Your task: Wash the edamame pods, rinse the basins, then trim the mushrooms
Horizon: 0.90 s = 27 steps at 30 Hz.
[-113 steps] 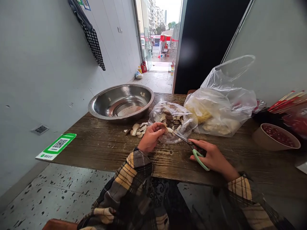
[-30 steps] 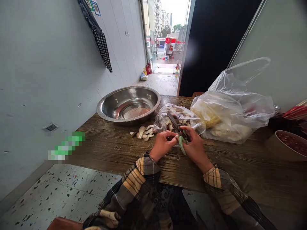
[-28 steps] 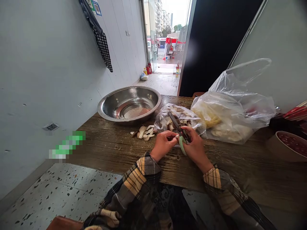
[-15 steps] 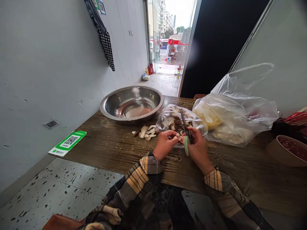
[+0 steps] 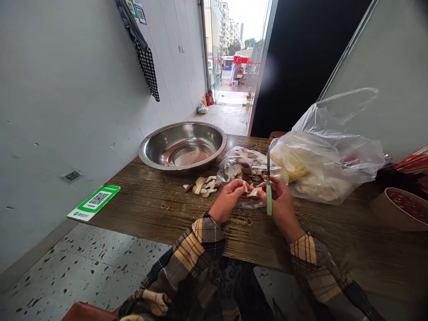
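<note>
My left hand (image 5: 228, 199) and my right hand (image 5: 281, 203) meet over the wooden table (image 5: 150, 209), both pinching a pale mushroom piece (image 5: 253, 192) between them. The right hand also grips green-handled scissors (image 5: 268, 185), blades pointing up and away. Just beyond the hands lies a small clear bag of mushrooms (image 5: 245, 167). A little pile of cut mushroom pieces (image 5: 203, 185) sits on the table to the left of the bag.
A wide steel basin (image 5: 182, 146) stands at the table's far left. A large clear plastic bag (image 5: 326, 154) with pale food fills the right. A brown bowl (image 5: 403, 209) and red sticks (image 5: 414, 160) are at far right. A green QR sticker (image 5: 93, 201) is on the wall.
The right hand came from the table over to the left hand, turning the scissors upright. Both hands now pull the mushroom piece apart, showing more of it.
</note>
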Tool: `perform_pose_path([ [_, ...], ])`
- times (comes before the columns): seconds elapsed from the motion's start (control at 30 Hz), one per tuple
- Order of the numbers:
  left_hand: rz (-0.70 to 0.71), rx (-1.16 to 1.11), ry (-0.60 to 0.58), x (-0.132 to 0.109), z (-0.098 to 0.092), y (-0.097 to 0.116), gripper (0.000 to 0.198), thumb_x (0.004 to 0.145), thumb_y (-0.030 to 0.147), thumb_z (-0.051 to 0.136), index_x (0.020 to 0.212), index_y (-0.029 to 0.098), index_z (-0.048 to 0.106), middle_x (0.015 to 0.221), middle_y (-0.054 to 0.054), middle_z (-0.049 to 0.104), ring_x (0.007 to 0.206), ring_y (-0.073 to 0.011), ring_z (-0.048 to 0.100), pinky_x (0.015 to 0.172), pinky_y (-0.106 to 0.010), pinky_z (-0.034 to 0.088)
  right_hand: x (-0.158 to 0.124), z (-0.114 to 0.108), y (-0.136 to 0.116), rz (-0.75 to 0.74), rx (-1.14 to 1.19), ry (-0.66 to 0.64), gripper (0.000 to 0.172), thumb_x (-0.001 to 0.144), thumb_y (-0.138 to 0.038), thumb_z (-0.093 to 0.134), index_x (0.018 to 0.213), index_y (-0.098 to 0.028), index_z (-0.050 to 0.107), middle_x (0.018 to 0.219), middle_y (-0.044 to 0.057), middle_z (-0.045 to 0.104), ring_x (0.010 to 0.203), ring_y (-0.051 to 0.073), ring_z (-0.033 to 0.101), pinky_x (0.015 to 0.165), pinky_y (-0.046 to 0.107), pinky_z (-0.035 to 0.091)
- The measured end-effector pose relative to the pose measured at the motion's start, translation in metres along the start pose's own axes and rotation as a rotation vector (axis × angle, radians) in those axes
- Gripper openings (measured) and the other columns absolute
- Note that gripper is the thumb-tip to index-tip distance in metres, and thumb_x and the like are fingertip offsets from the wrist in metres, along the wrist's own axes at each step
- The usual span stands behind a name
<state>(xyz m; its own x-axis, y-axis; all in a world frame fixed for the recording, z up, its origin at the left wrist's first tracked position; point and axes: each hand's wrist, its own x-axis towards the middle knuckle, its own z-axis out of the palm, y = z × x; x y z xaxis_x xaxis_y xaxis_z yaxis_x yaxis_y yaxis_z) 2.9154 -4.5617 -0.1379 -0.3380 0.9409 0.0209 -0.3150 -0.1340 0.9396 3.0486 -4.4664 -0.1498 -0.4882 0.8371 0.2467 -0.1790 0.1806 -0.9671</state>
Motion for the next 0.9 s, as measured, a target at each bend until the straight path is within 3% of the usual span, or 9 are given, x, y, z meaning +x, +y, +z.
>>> perform_pose_path([
  [0.17,0.004,0.124,-0.132,-0.002,0.003,-0.004,0.039,0.075,0.042,0.074,0.101,0.016,0.061,0.096,-0.004,0.065,0.084,-0.0148,0.060,0.074,-0.025,0.048,-0.003,0.001,0.008,-0.056,-0.102,-0.040,0.053,0.067,-0.034,0.079,0.114,-0.024,0.056,0.101,0.006,0.071,0.091,0.022,0.068,0.086,0.043,0.054],
  [0.33,0.161,0.456,-0.008,-0.008,-0.006,-0.001,0.033,0.076,0.034,0.071,0.102,0.015,0.063,0.094,-0.005,0.066,0.085,-0.0162,0.059,0.078,-0.027,0.046,0.001,-0.004,0.010,-0.056,-0.073,0.006,0.053,0.068,-0.038,0.078,0.114,-0.023,0.055,0.094,0.006,0.072,0.087,0.023,0.069,0.082,0.043,0.054],
  [0.43,0.263,0.732,0.128,-0.021,-0.024,0.011,0.026,0.078,0.026,0.064,0.102,0.016,0.063,0.095,-0.005,0.067,0.087,-0.0175,0.059,0.081,-0.029,0.046,0.004,-0.005,0.006,-0.047,-0.019,0.077,0.054,0.065,-0.038,0.081,0.111,-0.022,0.055,0.088,0.005,0.072,0.084,0.022,0.068,0.080,0.041,0.054],
  [0.7,0.403,1.307,0.521,-0.050,-0.096,0.035,0.030,0.079,0.018,0.056,0.108,0.019,0.062,0.104,-0.008,0.066,0.098,-0.0251,0.057,0.089,-0.039,0.045,0.010,-0.011,-0.002,-0.024,0.098,0.198,0.057,0.063,-0.042,0.081,0.109,-0.021,0.056,0.084,0.003,0.071,0.076,0.020,0.067,0.073,0.038,0.055],
  [0.8,0.367,1.425,0.525,-0.047,-0.111,0.035,0.029,0.080,0.019,0.055,0.107,0.018,0.064,0.108,-0.010,0.065,0.103,-0.0274,0.056,0.094,-0.044,0.043,0.012,-0.012,0.000,-0.018,0.102,0.217,0.057,0.061,-0.042,0.082,0.108,-0.021,0.057,0.082,0.003,0.070,0.074,0.019,0.067,0.071,0.037,0.055],
  [0.9,0.319,1.327,0.444,-0.041,-0.118,0.031,0.038,0.079,0.020,0.056,0.116,0.018,0.062,0.119,-0.010,0.063,0.112,-0.0264,0.056,0.101,-0.043,0.042,0.012,-0.012,0.002,-0.017,0.095,0.219,0.056,0.062,-0.043,0.081,0.108,-0.021,0.057,0.082,0.003,0.070,0.075,0.020,0.067,0.069,0.036,0.054],
])
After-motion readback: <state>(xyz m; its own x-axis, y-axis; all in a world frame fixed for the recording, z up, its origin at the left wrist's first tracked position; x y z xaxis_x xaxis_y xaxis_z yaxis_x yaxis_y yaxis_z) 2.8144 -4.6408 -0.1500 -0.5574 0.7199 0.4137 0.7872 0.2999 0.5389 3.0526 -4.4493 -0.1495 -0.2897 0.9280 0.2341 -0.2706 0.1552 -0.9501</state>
